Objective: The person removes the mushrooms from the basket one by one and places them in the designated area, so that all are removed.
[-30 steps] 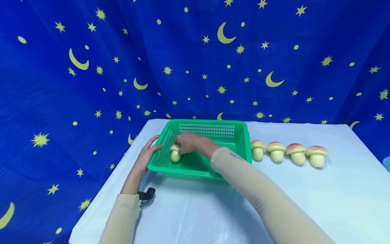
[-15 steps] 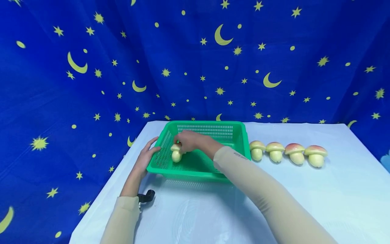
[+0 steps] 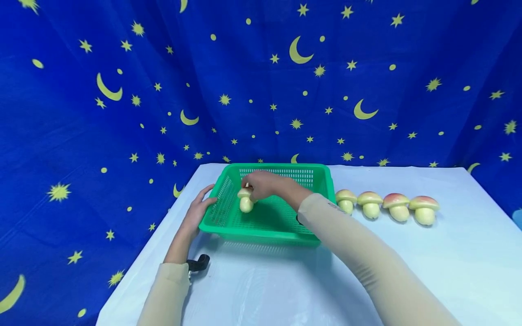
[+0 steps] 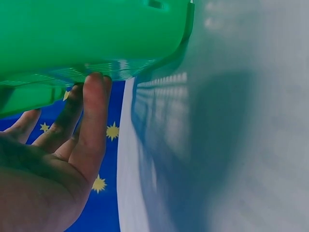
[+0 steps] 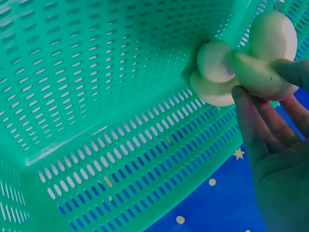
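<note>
My right hand [image 3: 263, 184] reaches into the green plastic basket [image 3: 261, 234] and pinches a pale yellow toy mushroom [image 3: 246, 203] by its cap. Thumb and fingertips sit on opposite sides of that cap in the right wrist view, the rounded stem uncovered. A second mushroom [image 5: 216, 63] is inside the basket close beside the held one; in the head view the right hand mostly hides it. At the basket's left side, my left hand [image 3: 195, 213] touches the wall from outside with extended fingers, the thumb at the rim. The left wrist view shows its fingertips [image 4: 94, 82] against the slotted wall.
Right of the basket, several more mushrooms stand in a row, from a yellowish mushroom [image 3: 345, 201] to a pink-capped mushroom [image 3: 424, 210]. A white cloth [image 3: 261, 280] covers the table. Behind hangs a blue curtain [image 3: 253, 68] with moons and stars.
My right hand has shifted right within the basket, carrying the pinched mushroom a little away from the left wall. The left hand stays at the basket's side.
</note>
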Demonstrator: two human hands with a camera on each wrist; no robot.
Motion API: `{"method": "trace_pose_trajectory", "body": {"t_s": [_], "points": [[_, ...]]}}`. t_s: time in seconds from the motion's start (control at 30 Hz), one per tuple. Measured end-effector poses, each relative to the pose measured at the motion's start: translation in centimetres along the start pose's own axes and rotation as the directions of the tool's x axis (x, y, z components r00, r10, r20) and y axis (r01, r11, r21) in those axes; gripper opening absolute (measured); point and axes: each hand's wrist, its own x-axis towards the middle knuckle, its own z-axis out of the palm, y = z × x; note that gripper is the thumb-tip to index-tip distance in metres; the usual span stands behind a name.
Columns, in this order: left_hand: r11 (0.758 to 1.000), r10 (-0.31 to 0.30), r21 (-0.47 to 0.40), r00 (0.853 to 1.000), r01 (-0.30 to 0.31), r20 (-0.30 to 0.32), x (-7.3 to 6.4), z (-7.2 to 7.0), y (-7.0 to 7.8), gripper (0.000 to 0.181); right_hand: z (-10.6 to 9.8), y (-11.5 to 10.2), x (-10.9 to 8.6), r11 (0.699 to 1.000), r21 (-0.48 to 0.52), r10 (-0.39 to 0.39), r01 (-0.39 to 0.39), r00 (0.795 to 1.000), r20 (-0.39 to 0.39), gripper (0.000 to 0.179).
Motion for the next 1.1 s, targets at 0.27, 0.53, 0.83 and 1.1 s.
{"method": "trace_pose_trajectory", "body": {"t_s": [0.27,0.53,0.83,1.1], "points": [[1.0,-0.005,-0.012,1.0,0.005,0.011,-0.1,-0.1,0.1,0.056,-1.0,0.2,-1.3,0.999,0.006,-0.04,0.04,0.999,-0.017,0.041],[1.0,-0.012,-0.008,1.0,0.012,0.007,0.7,-0.3,-0.7,0.057,-1.6,0.6,-2.2,0.994,0.083,-0.071,0.072,0.997,-0.015,0.043],[1.0,0.004,0.021,1.0,-0.004,-0.016,2.0,-0.7,-2.4,0.058,-2.9,1.1,-3.6,0.981,0.184,-0.057,0.065,0.997,-0.05,0.042],[1.0,0.019,0.012,1.0,-0.018,-0.022,2.0,-0.6,-2.3,0.059,-3.6,2.2,-4.8,0.964,0.259,-0.04,0.06,0.996,-0.082,0.041]]}}
